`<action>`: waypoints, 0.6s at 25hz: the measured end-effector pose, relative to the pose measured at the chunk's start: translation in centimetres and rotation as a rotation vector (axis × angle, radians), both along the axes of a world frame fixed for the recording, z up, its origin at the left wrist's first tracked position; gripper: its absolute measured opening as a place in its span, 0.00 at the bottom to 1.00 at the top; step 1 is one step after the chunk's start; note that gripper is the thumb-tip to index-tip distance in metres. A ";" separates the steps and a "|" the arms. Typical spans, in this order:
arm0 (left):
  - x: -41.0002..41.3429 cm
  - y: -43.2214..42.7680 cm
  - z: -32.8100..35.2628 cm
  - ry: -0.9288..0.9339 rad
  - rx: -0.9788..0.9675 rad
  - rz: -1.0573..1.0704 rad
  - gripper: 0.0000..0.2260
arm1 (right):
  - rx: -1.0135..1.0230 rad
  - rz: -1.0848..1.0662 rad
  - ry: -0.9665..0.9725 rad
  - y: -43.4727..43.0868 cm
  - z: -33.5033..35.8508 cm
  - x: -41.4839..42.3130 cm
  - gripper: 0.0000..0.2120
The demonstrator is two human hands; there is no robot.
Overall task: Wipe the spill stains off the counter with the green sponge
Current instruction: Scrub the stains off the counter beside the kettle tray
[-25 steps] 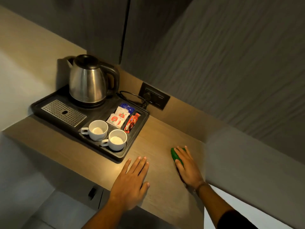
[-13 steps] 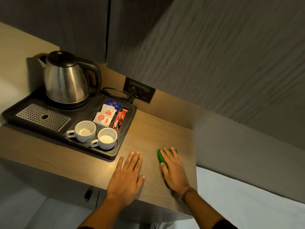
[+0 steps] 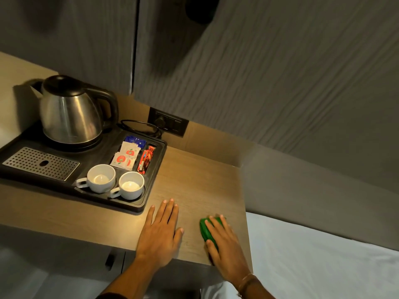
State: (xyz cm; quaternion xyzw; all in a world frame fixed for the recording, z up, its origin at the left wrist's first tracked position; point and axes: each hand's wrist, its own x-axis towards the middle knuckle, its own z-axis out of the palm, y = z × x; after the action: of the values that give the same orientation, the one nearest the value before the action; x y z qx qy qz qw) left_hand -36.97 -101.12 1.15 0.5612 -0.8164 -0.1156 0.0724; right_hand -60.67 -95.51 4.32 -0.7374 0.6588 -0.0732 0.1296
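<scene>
The right hand lies flat on top of the green sponge and presses it down on the wooden counter. Its fingers are stretched out and close together over the sponge, and the thumb rests along the sponge's near side. The sponge sits close to the right end of the counter and close to the front edge. Only its left part shows; the hand hides the rest.

The left hand lies flat on the bare counter, just to the left of the sponge but not touching it. Its fingers are straight and close together, and the thumb sticks out to the right. It holds nothing.

A black tray stands on the left part of the counter. The left hand's fingertips are near its front corner. On the tray there is a shiny steel kettle with a black lid and handle at the back. A metal grid with holes lies at the left. Two white cups stand side by side at the front. Behind them lie small tea packets and red sachets in their own slots.

A black cord runs from the kettle to a dark wall socket behind the tray. To the right of the counter there is something white like a sheet.
</scene>
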 end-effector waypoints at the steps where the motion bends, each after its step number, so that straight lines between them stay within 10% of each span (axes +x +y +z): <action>1: -0.1 0.0 0.1 -0.020 0.003 0.001 0.35 | 0.001 -0.037 0.005 -0.7 0.2 -0.4 0.28; 11: 2.7 8.3 2.8 0.008 0.034 0.165 0.33 | -0.084 0.058 0.070 -2.1 3.0 -0.3 0.29; 15: 6.8 22.9 4.6 -0.043 -0.025 0.440 0.38 | -0.248 0.418 0.156 6.0 4.5 5.9 0.32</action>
State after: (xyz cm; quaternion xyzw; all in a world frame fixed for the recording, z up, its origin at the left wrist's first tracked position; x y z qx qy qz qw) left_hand -30.17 -78.18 5.72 0.7273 -0.6768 -0.0751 0.0855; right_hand -54.77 -89.49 8.80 -0.8713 0.4861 -0.0679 -0.0006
